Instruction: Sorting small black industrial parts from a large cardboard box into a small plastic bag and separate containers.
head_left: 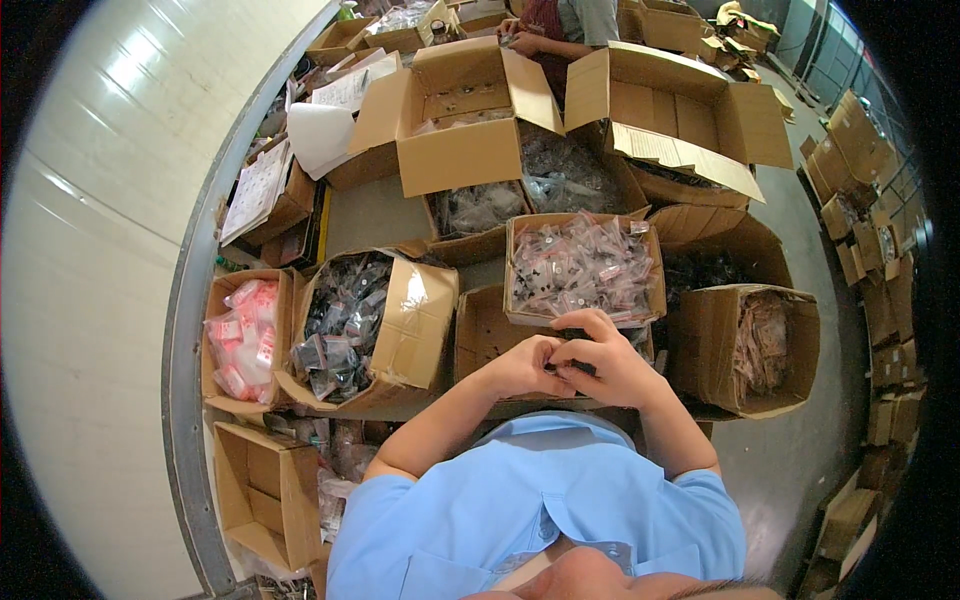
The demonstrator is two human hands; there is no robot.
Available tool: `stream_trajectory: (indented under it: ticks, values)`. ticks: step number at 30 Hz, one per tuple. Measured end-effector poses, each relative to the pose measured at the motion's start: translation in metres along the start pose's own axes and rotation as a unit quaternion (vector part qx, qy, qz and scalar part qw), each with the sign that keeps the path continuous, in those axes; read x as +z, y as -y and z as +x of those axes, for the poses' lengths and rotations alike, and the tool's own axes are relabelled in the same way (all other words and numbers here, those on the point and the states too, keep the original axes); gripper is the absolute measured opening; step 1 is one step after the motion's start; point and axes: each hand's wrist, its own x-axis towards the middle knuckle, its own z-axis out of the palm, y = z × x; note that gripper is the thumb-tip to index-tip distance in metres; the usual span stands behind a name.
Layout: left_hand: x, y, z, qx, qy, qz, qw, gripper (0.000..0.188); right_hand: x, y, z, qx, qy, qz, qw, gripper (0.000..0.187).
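Above a blue shirt [640,490], we are holding the left hand [526,368] and the right hand [612,368] together, fingers curling inward and tips meeting at what is appearing to be a small dark piece [552,367]. The fingers are hiding most of it, so we are unable to tell its long axis or which hand is gripping. Directly beyond, with the right hand lying nearer, a shallow cardboard box [530,317] is running longer side left to right, holding heaped clear zip bags [585,265] with dark parts showing. To the hands' left, a taped carton [420,320] is holding dark-filled plastic bags [345,310]; farther left, pink-and-white packets [243,335] are filling another. To the right, a tall carton [705,345] is holding crumpled brownish sheets [765,350]. Farthest beyond, a wide-flapped carton [460,160] is standing open before a co-worker [592,22].
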Motion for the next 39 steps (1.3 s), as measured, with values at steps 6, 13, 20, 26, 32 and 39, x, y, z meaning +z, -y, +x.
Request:
stream_trajectory:
  ticks: [6,13,20,26,32,39]
  values:
    - [0.005,-0.011,-0.002,0.069,-0.061,0.092,0.991,0.032,-0.001,-0.005,0.002,-0.065,-0.001,-0.067,0.996,0.011]
    - [0.002,-0.027,-0.006,0.19,-0.173,0.252,0.933,0.015,-0.005,-0.013,-0.001,0.133,-0.054,0.075,0.987,0.014]
    - [0.001,-0.031,0.004,0.192,-0.163,0.277,0.927,0.012,-0.004,-0.015,-0.005,0.11,-0.042,0.06,0.991,0.012]
    - [-0.006,-0.041,0.021,0.157,-0.125,0.227,0.953,0.013,-0.014,-0.015,-0.018,0.106,-0.081,0.072,0.988,0.009]
    - [-0.115,-0.08,0.062,0.142,-0.413,0.056,0.898,0.008,-0.017,-0.026,-0.047,0.207,-0.057,0.079,0.973,0.009]
    - [-0.227,-0.139,0.092,0.282,-0.604,0.098,0.739,0.021,0.04,-0.062,-0.057,0.274,0.196,-0.042,0.941,0.025]
